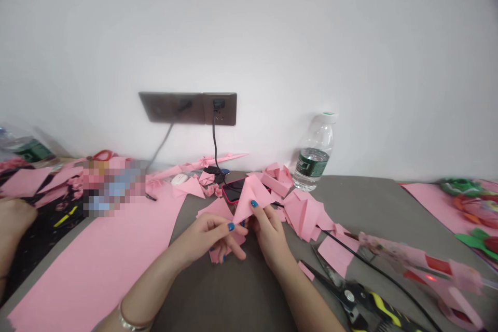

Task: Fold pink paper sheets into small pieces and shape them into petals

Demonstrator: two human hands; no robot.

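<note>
A folded pink paper piece is raised above the table between both hands. My right hand pinches its lower right part, the blue-nailed thumb lying on the front face. At the paper's lower left corner, my left hand has thumb and index finger closed on the tip, while its other fingers spread below. Behind the paper lies a phone in a red case. More folded pink paper is heaped just right of my right hand.
A water bottle stands by the wall. Black-and-yellow shears and a pink-wrapped glue gun with a black cable lie at right. A large pink sheet covers the left. Another person's hand is at far left.
</note>
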